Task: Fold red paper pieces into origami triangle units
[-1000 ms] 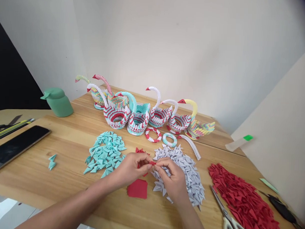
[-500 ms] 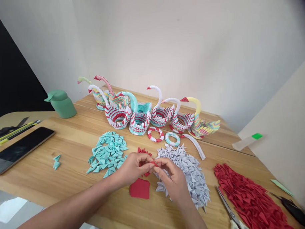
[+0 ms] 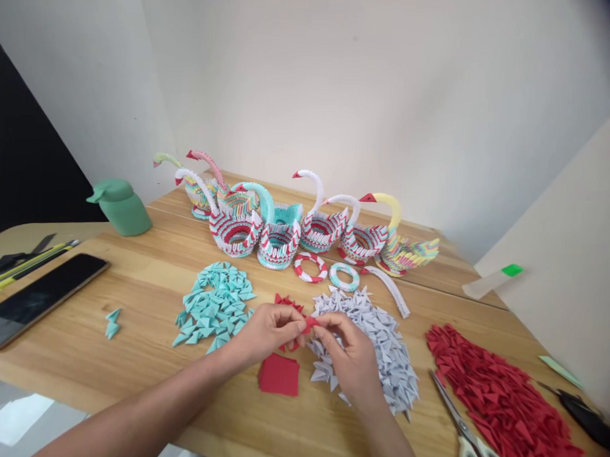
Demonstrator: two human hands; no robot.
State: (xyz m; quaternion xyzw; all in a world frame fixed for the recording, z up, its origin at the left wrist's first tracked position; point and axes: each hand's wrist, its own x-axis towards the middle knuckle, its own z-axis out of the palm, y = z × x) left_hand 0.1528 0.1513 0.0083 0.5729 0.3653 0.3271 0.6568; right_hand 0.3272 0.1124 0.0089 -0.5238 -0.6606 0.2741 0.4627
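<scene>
Between my fingertips is a small red paper piece (image 3: 310, 324), pinched on one side by my left hand (image 3: 271, 332) and on the other by my right hand (image 3: 349, 353). Both hands are raised over a small heap of red folded pieces (image 3: 288, 301), which they partly hide. Just below them lies a stack of red paper (image 3: 278, 374). Teal folded pieces (image 3: 217, 302) are spread left of my left hand. A large pile of pale lilac folded pieces (image 3: 390, 355) lies beneath and to the right of my right hand.
Several paper swans (image 3: 279, 244) stand at the back, with a red-white ring (image 3: 310, 267), a teal-white ring (image 3: 344, 277) and a curved neck (image 3: 389, 291) before them. Scissors (image 3: 462, 424) and a red pile (image 3: 504, 395) are right; a phone (image 3: 39, 302) and green bottle (image 3: 120, 207) are left.
The fingertips of my two hands have moved slightly apart, and more of the red piece between them shows. The rest of the table looks the same.
</scene>
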